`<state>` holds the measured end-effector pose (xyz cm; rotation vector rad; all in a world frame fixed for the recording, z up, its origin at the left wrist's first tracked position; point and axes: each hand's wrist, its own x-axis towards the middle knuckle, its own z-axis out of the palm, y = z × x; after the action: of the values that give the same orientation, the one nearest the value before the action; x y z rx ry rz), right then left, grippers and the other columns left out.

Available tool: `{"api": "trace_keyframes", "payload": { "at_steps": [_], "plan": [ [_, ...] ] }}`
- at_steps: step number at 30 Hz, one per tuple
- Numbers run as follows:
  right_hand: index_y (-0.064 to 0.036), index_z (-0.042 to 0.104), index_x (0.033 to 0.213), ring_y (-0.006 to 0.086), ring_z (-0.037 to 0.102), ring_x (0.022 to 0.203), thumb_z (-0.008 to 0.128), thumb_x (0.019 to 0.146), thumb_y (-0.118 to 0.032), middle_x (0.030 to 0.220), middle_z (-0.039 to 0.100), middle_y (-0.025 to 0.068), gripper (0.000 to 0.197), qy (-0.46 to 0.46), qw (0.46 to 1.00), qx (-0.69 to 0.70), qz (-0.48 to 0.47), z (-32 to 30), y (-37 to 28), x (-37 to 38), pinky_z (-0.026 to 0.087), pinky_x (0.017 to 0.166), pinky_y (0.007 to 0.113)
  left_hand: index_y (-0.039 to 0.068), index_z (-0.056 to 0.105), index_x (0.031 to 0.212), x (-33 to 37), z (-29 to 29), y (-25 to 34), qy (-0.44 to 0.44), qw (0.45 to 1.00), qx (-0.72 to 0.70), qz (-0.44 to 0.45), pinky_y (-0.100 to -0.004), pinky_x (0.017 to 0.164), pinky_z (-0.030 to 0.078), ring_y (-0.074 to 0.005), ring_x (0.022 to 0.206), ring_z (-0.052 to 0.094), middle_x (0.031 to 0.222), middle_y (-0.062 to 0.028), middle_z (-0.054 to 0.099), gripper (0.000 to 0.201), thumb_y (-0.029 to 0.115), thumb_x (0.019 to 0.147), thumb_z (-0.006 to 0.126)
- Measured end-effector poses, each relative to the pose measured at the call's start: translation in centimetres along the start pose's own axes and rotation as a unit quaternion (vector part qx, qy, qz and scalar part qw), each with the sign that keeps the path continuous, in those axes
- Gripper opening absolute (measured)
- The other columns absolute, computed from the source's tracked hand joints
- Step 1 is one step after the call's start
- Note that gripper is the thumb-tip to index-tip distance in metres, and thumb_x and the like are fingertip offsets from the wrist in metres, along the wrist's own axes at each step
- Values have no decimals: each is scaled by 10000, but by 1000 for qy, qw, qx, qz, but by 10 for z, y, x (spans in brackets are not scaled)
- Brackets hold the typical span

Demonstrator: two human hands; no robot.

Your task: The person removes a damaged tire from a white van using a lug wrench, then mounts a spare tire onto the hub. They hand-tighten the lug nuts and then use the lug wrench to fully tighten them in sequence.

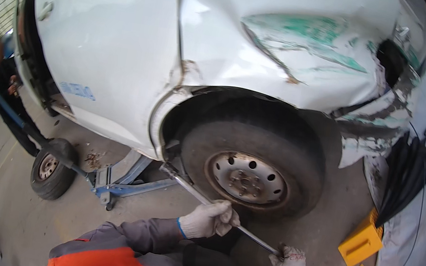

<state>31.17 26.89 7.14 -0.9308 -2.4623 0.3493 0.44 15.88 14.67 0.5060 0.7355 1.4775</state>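
Observation:
A long silvery bar wrench (pixel 256 238) slants from the wheel arch's lower left edge down to the right. My left hand (pixel 209 220), in a white knitted glove with a blue cuff, is closed around its middle. Further down, at the bar's end, my right hand (pixel 289 265) is closed on it in a matching glove. The wrench head (pixel 166 168) is beside the wheel, at the lower edge of the white car body; what it touches there cannot be made out. Above my hands stands the mounted wheel (pixel 246 179), its tyre dark and its steel rim rusty.
A blue floor jack (pixel 103 182) reaches under the white car (pixel 108 53), whose fender is dented. A loose wheel (pixel 53 169) stands behind the jack. On the left is another person (pixel 7 98). A black umbrella (pixel 408 171) and yellow blocks (pixel 360 245) are at right.

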Motion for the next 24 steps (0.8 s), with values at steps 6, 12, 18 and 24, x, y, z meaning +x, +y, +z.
{"api": "trace_keyframes", "payload": {
  "at_steps": [6,12,18,24],
  "plan": [
    [-114,696,701,312,633,609,804,755,-294,607,614,82,217,53,976,-109,179,-59,6,-99,487,586,433,95,642,941,38,11,-30,-45,987,-65,-142,-306,636,484,-208,761,630,1110,-170,668,281,371,991,621],
    [-159,709,808,326,632,549,783,821,-446,635,649,116,297,-36,921,-154,357,-80,-72,-157,492,522,442,24,591,1258,76,-42,-24,-66,847,513,-122,-321,805,565,-176,930,695,1049,-128,707,377,235,949,644],
    [-141,749,811,277,619,501,775,838,-491,608,648,92,352,-22,876,-241,416,-87,-128,-173,449,451,401,3,660,1071,119,-75,5,60,764,608,207,-334,781,545,-188,897,674,986,-116,700,158,67,930,629],
    [-137,747,811,280,597,472,759,843,-517,595,634,89,381,22,822,-297,485,-106,-181,-158,465,450,405,2,676,1053,157,-19,89,14,620,641,453,-361,794,544,-280,877,687,974,-145,704,169,1,895,618]
  ]
}}
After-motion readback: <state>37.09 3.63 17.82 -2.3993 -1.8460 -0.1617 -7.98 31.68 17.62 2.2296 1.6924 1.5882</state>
